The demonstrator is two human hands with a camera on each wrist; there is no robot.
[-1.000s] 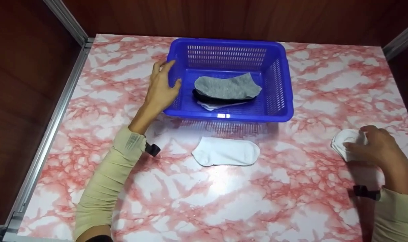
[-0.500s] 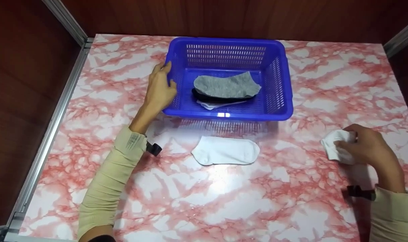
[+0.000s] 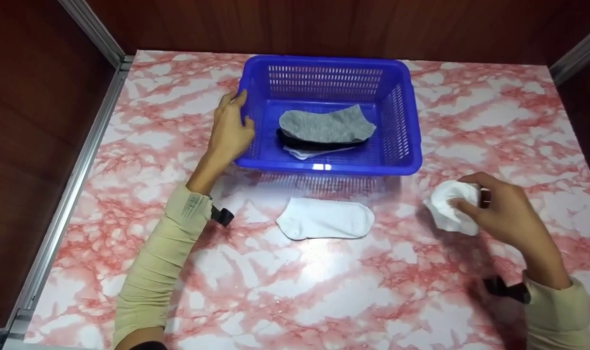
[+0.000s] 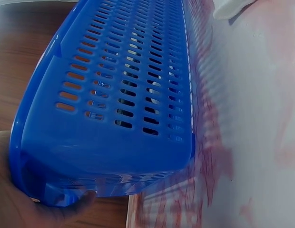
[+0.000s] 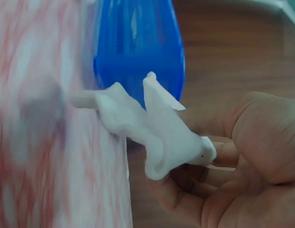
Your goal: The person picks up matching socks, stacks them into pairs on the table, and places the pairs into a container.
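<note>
My left hand (image 3: pixel 229 129) grips the left rim of a blue plastic basket (image 3: pixel 367 169); the left wrist view shows the thumb and fingers hooked round its edge. Inside the basket a grey sock (image 3: pixel 326 125) lies over a black one (image 3: pixel 319 144), with a white piece of fabric (image 3: pixel 304 154) under them. To the right, my right hand (image 3: pixel 506 211) pinches a crumpled white sock (image 3: pixel 453 206). In the right wrist view this sock (image 5: pixel 162 137) hangs in folds above the table, its shadow below. A second white sock (image 3: pixel 326 218) lies flat in front of the basket.
The table (image 3: pixel 275 301) has a red and white marbled top. Brown wood panels (image 3: pixel 324 24) stand at the back and sides, with a metal rail (image 3: pixel 76 184) along the left edge.
My right hand has lifted the crumpled white sock and carried it left toward the basket. My left hand has closed in on the basket's rim. The flat sock stays in place.
</note>
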